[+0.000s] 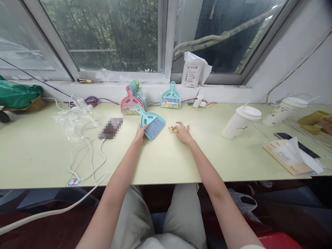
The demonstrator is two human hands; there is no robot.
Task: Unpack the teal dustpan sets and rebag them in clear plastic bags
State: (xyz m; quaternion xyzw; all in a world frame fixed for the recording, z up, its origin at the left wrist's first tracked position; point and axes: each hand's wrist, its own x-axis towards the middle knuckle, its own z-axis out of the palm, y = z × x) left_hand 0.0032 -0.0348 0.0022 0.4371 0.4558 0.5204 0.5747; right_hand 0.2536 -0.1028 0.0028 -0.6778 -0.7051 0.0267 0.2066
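Note:
A teal dustpan with a blue-bristled brush lying in it is tilted above the table, its handle pointing up and left. My left hand grips its lower left edge, thumb on the front. To the right, my right hand rests with bent, spread fingers on a small printed card or packet on the table; whether it pinches the card is unclear. Behind stand a row of wrapped dustpan sets, a pink one in front, and a single wrapped teal set against the wall.
White cables, clear plastic wrap and a blurred item lie left. Two lidded cups, a phone and a tissue pack stand or lie right. A white package is on the sill.

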